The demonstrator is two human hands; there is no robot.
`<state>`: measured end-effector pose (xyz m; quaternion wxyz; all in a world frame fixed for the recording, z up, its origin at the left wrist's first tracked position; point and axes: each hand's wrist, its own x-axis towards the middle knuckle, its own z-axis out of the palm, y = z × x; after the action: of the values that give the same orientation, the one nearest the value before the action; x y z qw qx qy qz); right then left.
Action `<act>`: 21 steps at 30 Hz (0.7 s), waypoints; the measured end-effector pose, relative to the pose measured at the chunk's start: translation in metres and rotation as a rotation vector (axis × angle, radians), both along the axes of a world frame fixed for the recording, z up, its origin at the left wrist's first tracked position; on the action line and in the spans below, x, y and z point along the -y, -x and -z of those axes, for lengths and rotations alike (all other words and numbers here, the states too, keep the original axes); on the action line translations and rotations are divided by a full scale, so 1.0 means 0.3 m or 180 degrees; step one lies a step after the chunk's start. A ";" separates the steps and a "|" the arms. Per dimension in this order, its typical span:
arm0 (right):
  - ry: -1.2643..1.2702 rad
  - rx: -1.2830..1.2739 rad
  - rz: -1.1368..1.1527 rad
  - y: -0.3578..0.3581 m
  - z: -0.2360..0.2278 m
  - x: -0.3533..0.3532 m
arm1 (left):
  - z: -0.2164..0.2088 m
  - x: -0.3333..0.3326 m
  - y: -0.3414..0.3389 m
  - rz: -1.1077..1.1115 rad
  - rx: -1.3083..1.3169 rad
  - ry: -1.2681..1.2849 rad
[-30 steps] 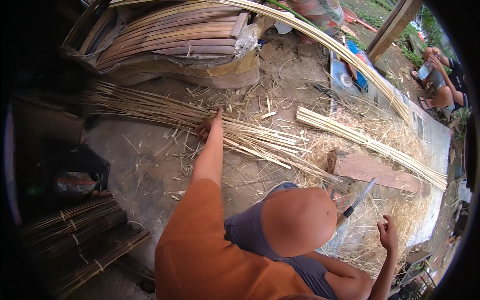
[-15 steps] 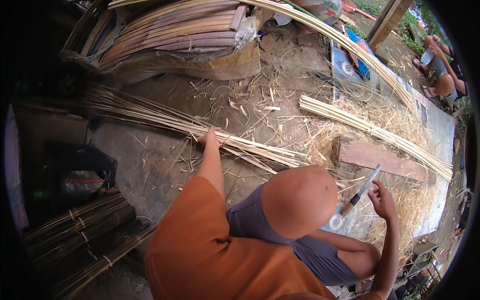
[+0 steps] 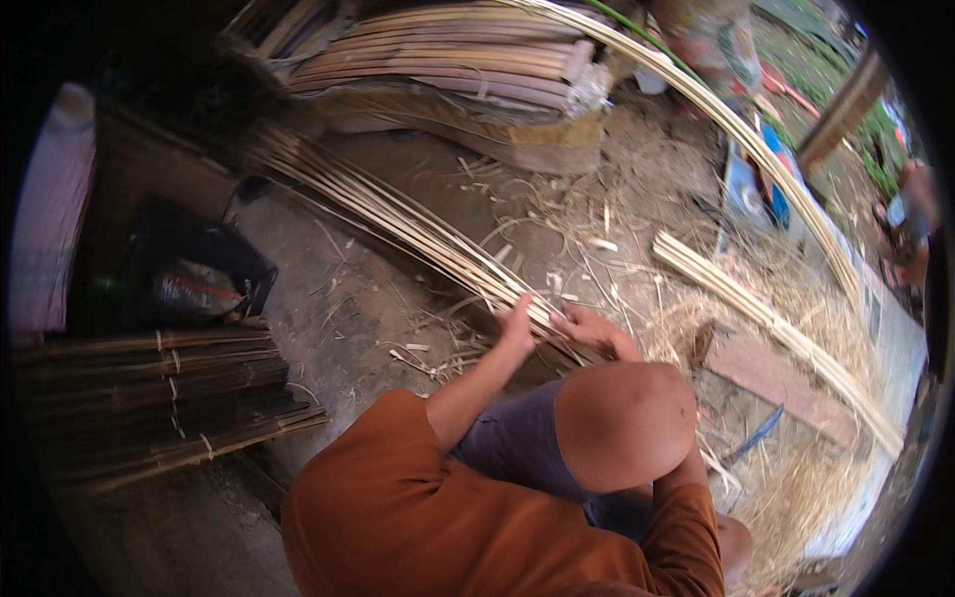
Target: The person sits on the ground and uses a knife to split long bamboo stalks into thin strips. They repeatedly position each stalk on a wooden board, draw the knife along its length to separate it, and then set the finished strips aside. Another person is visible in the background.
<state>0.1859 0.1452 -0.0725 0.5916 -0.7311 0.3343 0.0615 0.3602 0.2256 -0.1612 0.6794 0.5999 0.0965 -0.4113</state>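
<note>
A loose bundle of long, pale bamboo strips (image 3: 428,231) slants from the dark far left toward my raised knee. Near its close end my left hand (image 3: 517,326) is wrapped round the strips. My right hand (image 3: 594,330) grips the same end from the other side, just beyond the knee; some of its fingers are hidden behind the strips. To the right of the knee lies a knife (image 3: 761,435), smeared by motion, beside a flat wooden block (image 3: 776,380).
A second strip bundle (image 3: 776,323) lies at the right over straw-like shavings (image 3: 811,497). Wide slats (image 3: 448,55) are stacked at the back. Dark tied bundles (image 3: 169,398) lie at left, near a black stool (image 3: 199,264). Another person (image 3: 910,214) sits far right.
My right hand has left the place near the knife and come across to the strips. My left hand has shifted right, toward their near end. The whole view has turned somewhat left.
</note>
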 end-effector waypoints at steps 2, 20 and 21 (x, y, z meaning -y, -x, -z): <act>-0.0366 -0.0153 -0.0649 0.006 -0.068 0.007 | -0.118 -0.005 0.127 -0.0076 -0.0093 -0.0206; 0.3503 -0.2332 0.0566 0.834 -0.841 -0.079 | -0.677 -0.024 -0.525 0.1299 0.0247 0.0646; 0.4268 -0.2088 0.0569 0.926 -0.874 -0.109 | -0.663 0.034 -0.530 0.0946 -0.0027 0.0780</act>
<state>-0.0919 0.1780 0.1898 -0.1077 -0.8490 0.5172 0.0111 0.5191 0.2154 0.0376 0.6787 0.5186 -0.0410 -0.5184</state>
